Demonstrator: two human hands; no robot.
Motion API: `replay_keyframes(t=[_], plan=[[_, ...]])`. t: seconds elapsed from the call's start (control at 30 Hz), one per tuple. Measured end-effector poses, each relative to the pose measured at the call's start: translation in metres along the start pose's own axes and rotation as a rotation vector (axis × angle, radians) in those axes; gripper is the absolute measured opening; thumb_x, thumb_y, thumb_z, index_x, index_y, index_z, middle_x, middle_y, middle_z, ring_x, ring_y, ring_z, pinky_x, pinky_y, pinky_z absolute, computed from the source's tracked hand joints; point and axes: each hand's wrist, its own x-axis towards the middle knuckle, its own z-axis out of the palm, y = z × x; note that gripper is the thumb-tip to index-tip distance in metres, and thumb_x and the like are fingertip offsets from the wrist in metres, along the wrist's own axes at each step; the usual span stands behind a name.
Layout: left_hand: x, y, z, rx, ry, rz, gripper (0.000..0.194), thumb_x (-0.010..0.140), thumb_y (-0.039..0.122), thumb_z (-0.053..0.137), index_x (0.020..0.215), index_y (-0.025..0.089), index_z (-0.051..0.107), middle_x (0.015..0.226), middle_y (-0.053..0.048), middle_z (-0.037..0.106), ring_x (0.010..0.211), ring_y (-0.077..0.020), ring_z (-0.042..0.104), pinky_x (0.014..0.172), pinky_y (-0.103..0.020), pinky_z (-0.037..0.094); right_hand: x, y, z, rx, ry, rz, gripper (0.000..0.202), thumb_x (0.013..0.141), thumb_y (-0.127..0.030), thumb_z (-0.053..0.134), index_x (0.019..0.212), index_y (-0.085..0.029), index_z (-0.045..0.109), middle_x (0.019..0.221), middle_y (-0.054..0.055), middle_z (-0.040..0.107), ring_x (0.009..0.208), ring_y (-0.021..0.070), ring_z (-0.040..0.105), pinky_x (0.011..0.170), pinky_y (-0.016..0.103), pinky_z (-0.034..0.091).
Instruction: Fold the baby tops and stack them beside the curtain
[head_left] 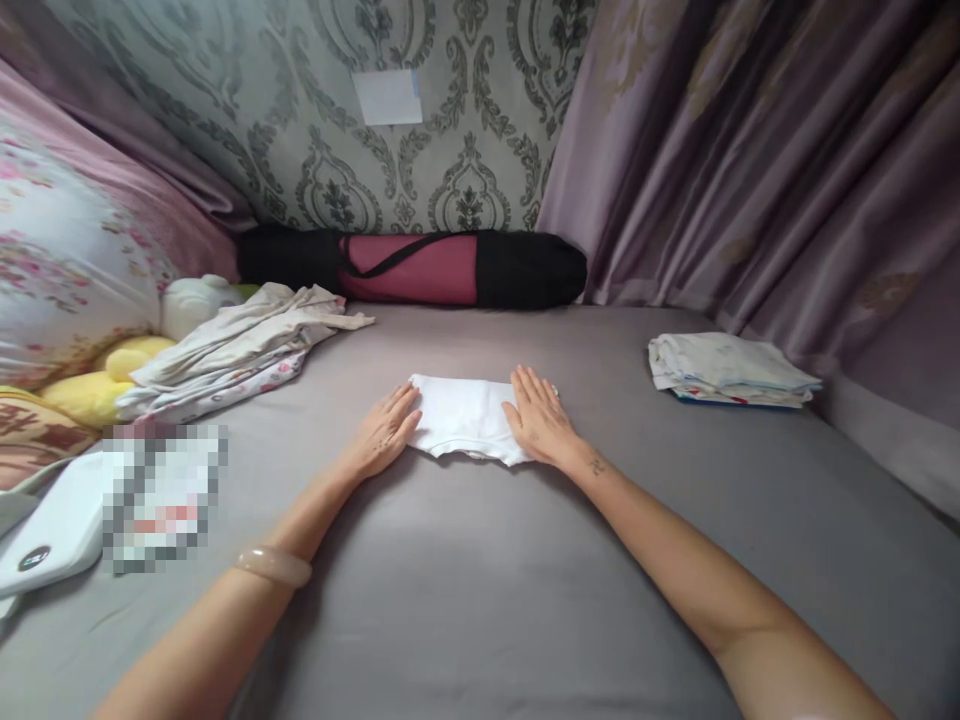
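A white folded garment (466, 412) lies flat on the grey sheet (465, 580), its curved, uneven edge facing me. At its left edge rests my left hand (384, 432), palm down with the fingers stretched out, partly on the sheet. My right hand (541, 420) lies flat over the garment's right side, fingers spread and pointing away from me. Neither hand grips anything. The cloth under my right palm is hidden.
Crumpled clothes (240, 345) lie at the left beside yellow plush (97, 385) and a floral pillow (67, 240). A white device (56, 535) sits nearer. Folded cloths (727, 365) are stacked at right. A black and red bag (420, 268) lies along the wall.
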Motion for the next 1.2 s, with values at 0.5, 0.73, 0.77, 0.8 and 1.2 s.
replay_keyframes(t=[0.5,0.73,0.77,0.8,1.2], plan=[[-0.001,0.003,-0.002,-0.116,0.078,-0.063,0.057,0.099,0.044,0.022,0.140,0.013,0.048,0.150,-0.010,0.044,0.143,-0.0215,0.034,0.119,-0.041,0.026,0.010,0.004,-0.008,0.107,-0.295,0.102,0.068,0.099,-0.045,0.016,0.153,-0.004,0.024,0.161,0.015,0.018,0.149,0.0266,0.012,0.119,0.053,0.008],[-0.001,0.003,-0.002,-0.117,0.080,-0.051,0.056,0.099,0.042,0.024,0.140,0.013,0.048,0.150,-0.011,0.045,0.144,-0.0223,0.032,0.120,-0.042,0.024,0.020,-0.048,-0.019,0.135,-0.148,-0.092,0.060,0.101,-0.042,0.017,0.154,-0.016,0.028,0.161,0.008,0.021,0.149,0.0271,0.012,0.117,0.058,0.002],[-0.001,0.002,-0.001,-0.112,0.076,-0.054,0.057,0.099,0.042,0.024,0.140,0.012,0.048,0.150,-0.011,0.044,0.144,-0.0225,0.032,0.120,-0.042,0.024,0.021,-0.055,-0.016,0.136,-0.133,-0.126,0.060,0.101,-0.042,0.018,0.154,-0.016,0.028,0.161,0.007,0.020,0.149,0.0265,0.011,0.117,0.058,0.002],[-0.002,0.002,-0.001,-0.107,0.072,-0.057,0.057,0.099,0.042,0.024,0.140,0.012,0.048,0.150,-0.011,0.044,0.144,-0.0228,0.032,0.120,-0.042,0.024,0.022,-0.059,-0.012,0.134,-0.119,-0.149,0.060,0.101,-0.042,0.019,0.154,-0.016,0.027,0.161,0.007,0.020,0.149,0.0258,0.010,0.118,0.057,0.001],[0.000,-0.001,0.001,-0.147,0.108,-0.069,0.054,0.099,0.046,0.024,0.136,0.019,0.052,0.146,-0.008,0.050,0.143,-0.0240,0.034,0.118,-0.045,0.027,0.031,-0.053,0.011,0.185,-0.132,-0.125,0.060,0.099,-0.036,0.021,0.151,-0.010,0.032,0.159,0.008,0.028,0.148,0.0241,0.015,0.120,0.045,0.010]])
